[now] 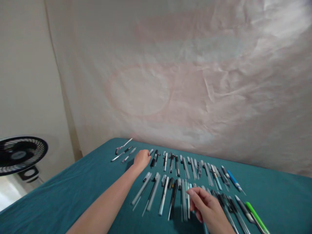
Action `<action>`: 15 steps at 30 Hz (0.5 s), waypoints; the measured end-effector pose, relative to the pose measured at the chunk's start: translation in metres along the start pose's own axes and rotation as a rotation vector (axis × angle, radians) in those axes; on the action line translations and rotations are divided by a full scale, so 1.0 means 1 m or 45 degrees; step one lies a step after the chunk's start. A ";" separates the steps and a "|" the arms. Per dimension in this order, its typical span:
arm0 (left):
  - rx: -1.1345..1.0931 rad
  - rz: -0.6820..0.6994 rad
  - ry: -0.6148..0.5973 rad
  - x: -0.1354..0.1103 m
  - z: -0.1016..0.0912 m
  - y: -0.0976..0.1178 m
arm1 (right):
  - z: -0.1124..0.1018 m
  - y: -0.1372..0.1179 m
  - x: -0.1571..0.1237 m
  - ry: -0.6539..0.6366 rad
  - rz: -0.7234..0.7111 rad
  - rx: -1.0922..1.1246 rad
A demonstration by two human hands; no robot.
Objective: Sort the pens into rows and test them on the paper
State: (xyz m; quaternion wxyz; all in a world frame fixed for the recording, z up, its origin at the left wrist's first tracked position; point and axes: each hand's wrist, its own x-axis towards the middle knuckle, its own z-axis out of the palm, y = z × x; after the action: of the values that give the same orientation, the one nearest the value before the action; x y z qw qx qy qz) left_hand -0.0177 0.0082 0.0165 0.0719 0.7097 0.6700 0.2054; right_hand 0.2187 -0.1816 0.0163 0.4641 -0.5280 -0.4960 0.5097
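My left hand (142, 158) reaches to the back row of pens with its fingers closed round a pen (151, 151). Only a pale end of that pen shows past the fingertips. Just right of it lie black pens (154, 158). Nearer to me, my right hand (206, 206) hovers over the front row, fingers loosely bent and apart, with no object visible in them. Its fingertips are beside a pale blue pen (188, 203) and a clear-barrelled pen (184, 201); whether they touch, I cannot tell. The hand covers part of the front row.
Several pens lie in two rows on the green tablecloth (92, 172). A blue pen (235, 180) ends the back row, a bright green pen (256, 216) the front one. Separate pens (122, 154) lie far left. A black fan (21, 155) stands left; a pale sheet (170, 81) hangs behind.
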 end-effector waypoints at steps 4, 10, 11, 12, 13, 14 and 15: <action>0.087 0.000 0.039 0.000 0.005 -0.003 | 0.002 -0.007 -0.002 -0.004 0.022 0.055; 0.125 -0.017 0.119 0.005 0.005 -0.015 | 0.005 -0.009 0.005 -0.016 0.155 0.242; 0.125 -0.024 0.121 0.007 0.004 -0.018 | 0.006 -0.011 0.007 -0.027 0.194 0.283; 0.125 -0.033 0.124 0.009 0.003 -0.021 | 0.008 -0.014 0.011 -0.048 0.222 0.313; 0.127 -0.043 0.129 0.012 0.001 -0.025 | 0.011 -0.018 0.015 -0.074 0.231 0.325; 0.133 -0.052 0.140 0.014 -0.002 -0.029 | 0.015 -0.022 0.020 -0.104 0.223 0.315; 0.143 -0.063 0.155 0.016 -0.005 -0.034 | 0.021 -0.027 0.026 -0.132 0.200 0.283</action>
State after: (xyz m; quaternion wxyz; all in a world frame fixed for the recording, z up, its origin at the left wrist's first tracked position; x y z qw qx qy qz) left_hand -0.0509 0.0261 0.0115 -0.0036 0.6820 0.7010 0.2085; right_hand 0.1962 -0.1542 0.0402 0.4523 -0.4834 -0.4169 0.6228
